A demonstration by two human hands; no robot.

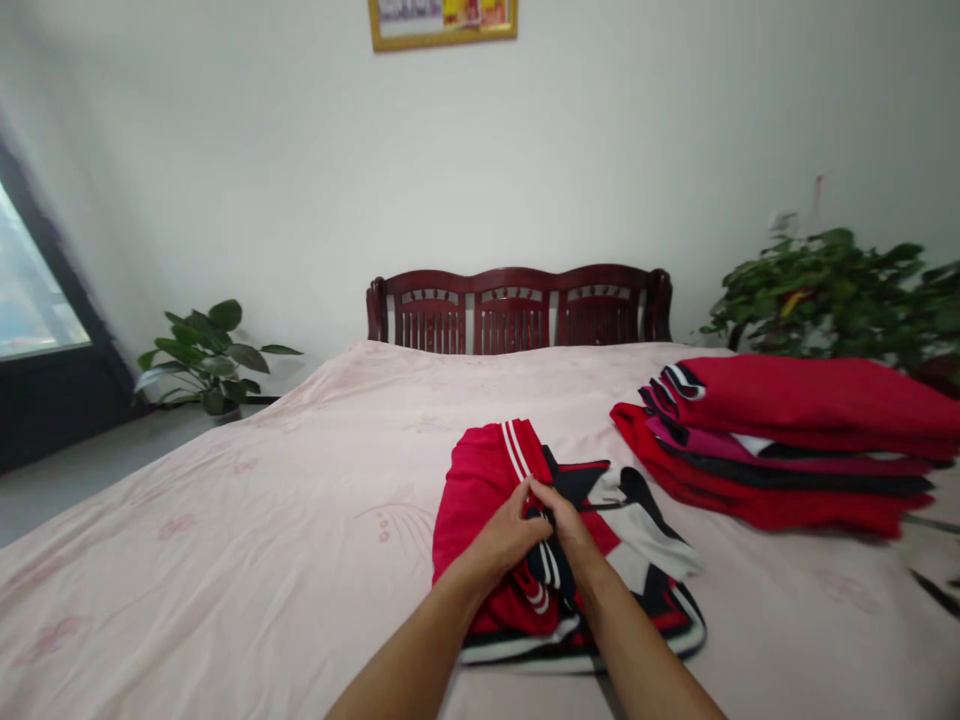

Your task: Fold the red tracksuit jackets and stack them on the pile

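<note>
**Left hand (506,535) and right hand (566,520) pinch a red track garment (472,525) on a pink bed (225,560)**

Both hands are closed narrow, their fingers meeting near the middle of the garment and gathering its fabric between them. The left hand sits over the red panel, and the right hand grips close to a black section. Exactly which layer each hand holds is hidden by the fingers.

The garment lies flat and bunched in a partly folded heap, near the person and right of the bed's centre. Its red body has 2 white stripes (516,450) running along the far edge, while black and white panels spread out to the right. A white-trimmed hem (585,650) curves along the near side.

Just to the right and farther away sits a stack of folded garments (780,440) in red, magenta and black, with the top piece showing a striped cuff. It does not touch the garment under the hands.

Beyond the bed stands a dark red wooden headboard (517,315), with a gold-framed picture (442,20) high on the wall above it. A potted plant (202,360) stands on the floor at the far left, near a window (30,290). A bushy green plant (832,300) rises at the far right.
</note>
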